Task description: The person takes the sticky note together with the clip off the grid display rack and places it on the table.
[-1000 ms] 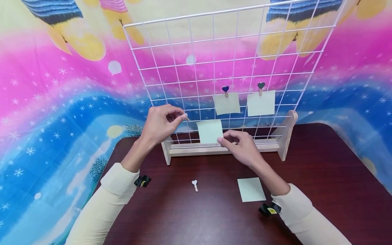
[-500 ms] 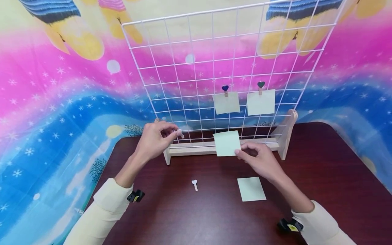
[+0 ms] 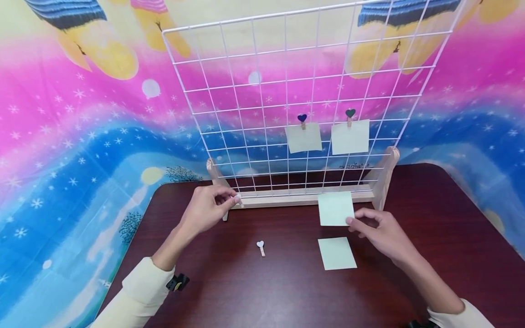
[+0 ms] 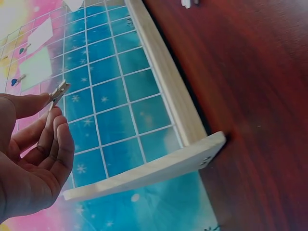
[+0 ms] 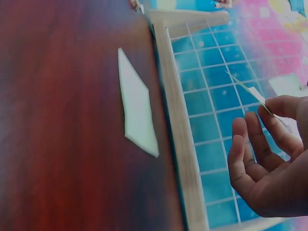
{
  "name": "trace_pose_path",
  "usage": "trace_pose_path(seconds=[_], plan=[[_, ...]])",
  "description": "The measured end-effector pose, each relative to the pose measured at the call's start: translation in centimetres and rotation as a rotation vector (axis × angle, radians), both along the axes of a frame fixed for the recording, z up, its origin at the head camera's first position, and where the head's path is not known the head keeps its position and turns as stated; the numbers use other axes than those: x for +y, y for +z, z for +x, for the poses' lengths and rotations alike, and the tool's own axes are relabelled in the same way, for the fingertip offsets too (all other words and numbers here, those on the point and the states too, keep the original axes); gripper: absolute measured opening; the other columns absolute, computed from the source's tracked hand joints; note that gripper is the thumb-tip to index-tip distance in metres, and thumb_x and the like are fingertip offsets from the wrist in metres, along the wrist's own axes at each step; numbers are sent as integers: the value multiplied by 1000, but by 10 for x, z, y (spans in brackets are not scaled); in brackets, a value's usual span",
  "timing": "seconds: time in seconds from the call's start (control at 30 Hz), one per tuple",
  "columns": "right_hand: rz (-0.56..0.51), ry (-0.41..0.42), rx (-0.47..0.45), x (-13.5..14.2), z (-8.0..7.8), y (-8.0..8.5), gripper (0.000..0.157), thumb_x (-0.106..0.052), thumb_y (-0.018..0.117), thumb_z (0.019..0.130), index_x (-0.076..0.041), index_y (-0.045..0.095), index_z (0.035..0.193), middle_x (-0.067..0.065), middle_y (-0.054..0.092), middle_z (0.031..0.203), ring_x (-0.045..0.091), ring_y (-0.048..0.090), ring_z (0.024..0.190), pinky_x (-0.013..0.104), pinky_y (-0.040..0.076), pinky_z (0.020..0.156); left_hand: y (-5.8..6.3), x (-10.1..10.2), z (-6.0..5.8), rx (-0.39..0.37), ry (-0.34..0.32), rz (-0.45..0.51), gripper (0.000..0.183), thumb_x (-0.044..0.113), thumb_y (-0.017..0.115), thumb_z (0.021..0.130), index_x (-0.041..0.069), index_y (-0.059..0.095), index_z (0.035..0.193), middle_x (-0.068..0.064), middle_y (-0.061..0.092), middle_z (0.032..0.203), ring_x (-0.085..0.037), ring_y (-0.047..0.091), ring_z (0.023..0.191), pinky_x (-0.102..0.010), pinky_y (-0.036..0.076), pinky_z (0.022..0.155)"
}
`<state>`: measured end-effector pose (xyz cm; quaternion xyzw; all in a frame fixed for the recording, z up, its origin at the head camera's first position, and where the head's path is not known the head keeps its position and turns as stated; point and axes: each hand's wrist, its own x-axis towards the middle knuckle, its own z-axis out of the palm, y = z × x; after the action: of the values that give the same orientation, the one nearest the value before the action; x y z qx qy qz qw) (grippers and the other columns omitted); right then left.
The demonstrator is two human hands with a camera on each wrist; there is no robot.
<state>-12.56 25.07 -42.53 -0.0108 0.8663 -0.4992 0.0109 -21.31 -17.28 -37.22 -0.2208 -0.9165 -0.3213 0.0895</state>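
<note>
Pinching a clip in the left hand and a paper by its corner in the right hand, before the grid in the head view, near a loose clip and loose paper on the table. Gripping the clip with thumb and finger in the left wrist view. Holding the paper nearly edge-on in the right wrist view.

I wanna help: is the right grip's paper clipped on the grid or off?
Off: the right grip pinches the pale green note; the head view shows nothing clipping it.
</note>
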Motion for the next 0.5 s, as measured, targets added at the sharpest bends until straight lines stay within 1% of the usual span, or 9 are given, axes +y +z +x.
trace_pose_path(seconds=[0.13, 0.2, 0.5], plan=[[16, -18, -64, 12, 9, -10, 28, -29, 70, 106, -3, 74, 115, 9, 80, 97, 17, 72, 82, 28, 59, 75, -8, -4, 5, -45, 7, 14, 8, 20, 82, 96, 14, 84, 101, 2, 76, 81, -9, 62, 66, -25, 52, 63], [24, -29, -91, 18, 13, -15, 29, -30, 70, 106, -3, 74, 116, 7, 80, 96, 17, 72, 81, 28, 58, 74, -13, -6, 7, -67, 11, 16, 8, 19, 81, 96, 13, 84, 101, 3, 75, 80, -10, 62, 65, -24, 52, 62], [36, -81, -211, 40, 29, -29, 36, -37, 69, 106, -3, 73, 118, 5, 80, 97, 18, 71, 83, 29, 57, 73, -31, -13, 17, -146, 27, -15, 7, 20, 81, 96, 16, 84, 100, 6, 75, 81, -12, 63, 71, -23, 52, 67]])
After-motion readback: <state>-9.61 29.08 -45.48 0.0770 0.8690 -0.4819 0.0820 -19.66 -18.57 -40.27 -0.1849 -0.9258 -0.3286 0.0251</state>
